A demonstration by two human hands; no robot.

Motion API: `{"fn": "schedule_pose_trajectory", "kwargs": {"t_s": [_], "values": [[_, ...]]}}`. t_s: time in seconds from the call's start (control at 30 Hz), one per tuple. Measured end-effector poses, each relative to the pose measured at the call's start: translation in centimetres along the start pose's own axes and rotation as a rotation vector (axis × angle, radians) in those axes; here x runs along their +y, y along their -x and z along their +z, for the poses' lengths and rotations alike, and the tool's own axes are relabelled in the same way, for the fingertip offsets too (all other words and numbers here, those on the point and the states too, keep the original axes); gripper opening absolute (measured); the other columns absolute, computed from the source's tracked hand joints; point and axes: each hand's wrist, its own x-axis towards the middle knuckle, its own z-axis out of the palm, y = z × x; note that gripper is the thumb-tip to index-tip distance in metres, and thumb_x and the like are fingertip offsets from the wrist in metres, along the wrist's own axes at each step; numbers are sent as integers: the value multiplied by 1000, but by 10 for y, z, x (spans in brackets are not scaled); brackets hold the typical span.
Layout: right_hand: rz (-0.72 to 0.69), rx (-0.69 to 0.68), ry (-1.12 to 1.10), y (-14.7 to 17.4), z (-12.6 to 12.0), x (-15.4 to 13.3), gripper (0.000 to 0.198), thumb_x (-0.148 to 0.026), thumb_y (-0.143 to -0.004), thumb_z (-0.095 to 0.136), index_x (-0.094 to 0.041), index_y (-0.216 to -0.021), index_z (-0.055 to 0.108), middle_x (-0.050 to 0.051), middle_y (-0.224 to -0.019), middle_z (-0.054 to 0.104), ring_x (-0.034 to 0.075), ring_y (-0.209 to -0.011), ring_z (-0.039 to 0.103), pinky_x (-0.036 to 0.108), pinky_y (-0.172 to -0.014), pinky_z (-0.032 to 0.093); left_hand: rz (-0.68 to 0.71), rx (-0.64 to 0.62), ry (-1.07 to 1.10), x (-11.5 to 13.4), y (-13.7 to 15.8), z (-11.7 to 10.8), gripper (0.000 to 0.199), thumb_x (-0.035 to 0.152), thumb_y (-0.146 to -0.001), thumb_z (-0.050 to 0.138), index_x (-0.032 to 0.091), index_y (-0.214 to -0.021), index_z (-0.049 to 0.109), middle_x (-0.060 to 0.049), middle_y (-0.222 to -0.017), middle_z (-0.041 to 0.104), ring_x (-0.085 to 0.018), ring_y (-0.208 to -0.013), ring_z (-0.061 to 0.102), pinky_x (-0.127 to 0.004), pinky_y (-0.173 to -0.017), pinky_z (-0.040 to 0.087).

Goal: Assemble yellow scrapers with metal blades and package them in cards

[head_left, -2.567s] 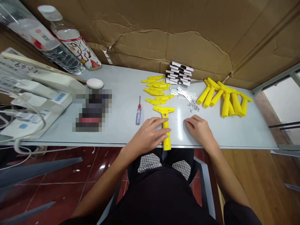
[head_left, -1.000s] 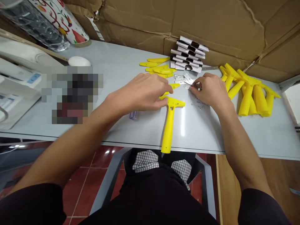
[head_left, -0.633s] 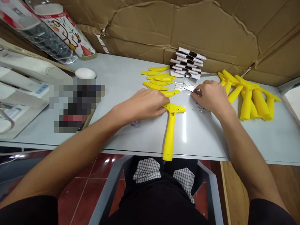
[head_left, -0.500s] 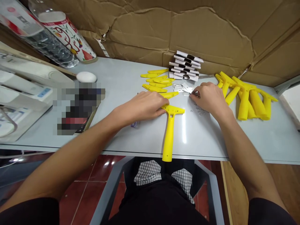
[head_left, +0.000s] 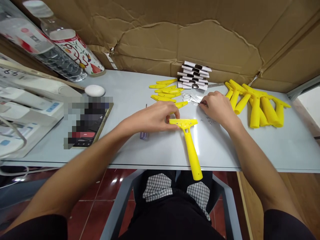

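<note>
Head view: a creased cardboard wall [head_left: 150,43] bounds the rear of the grey table [head_left: 125,151] and, as I judge it, limits backward reach. White equipment [head_left: 50,106] with loose cables closes off the left side; two bottles [head_left: 88,60] lean in perspective behind it. To the right, a cluster of yellow handles [head_left: 255,111] lies beside the right forearm. Caution: an elbow swung outward could scatter it.

The yellow scraper handle [head_left: 192,150] is in front of the person, its lower end reaching past the table's front edge. The left hand [head_left: 156,116] has thumb and forefinger drawn narrow on the left end of the crosspiece. Caution: with the hold at one end only, the handle could swivel or drop into the lap.

A phone [head_left: 98,128] lies left of the forearm. The right hand [head_left: 218,106] has its fingertips bunched at the thin metal plates [head_left: 193,97]; whether they hold anything I cannot tell. Caution: plate edges may be sharp, and a careless pinch could nick a finger.

Behind stand stacked white clips [head_left: 193,76]; flat yellow pieces [head_left: 166,95] lie just left of them. The screwdriver [head_left: 143,135] is partly hidden behind the left hand, which obstructs access to it.

Loose screws [head_left: 210,122] lie under the right wrist. Caution: a dragging wrist could sweep some away.
</note>
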Motion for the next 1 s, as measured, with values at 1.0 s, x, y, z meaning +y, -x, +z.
{"fn": "schedule_pose_trajectory", "kwargs": {"t_s": [1.0], "values": [[-36,-65,-1149,23,-27,8,17,-35,-87,80,-18,-88,81,2,-72,66,14,-65,52,31,-60,42,-347,226,1320,36,-1,57,30,26,-80,92,15,-106,83,-14,-121,83,-25,-109,80,-36,-94,66]]}}
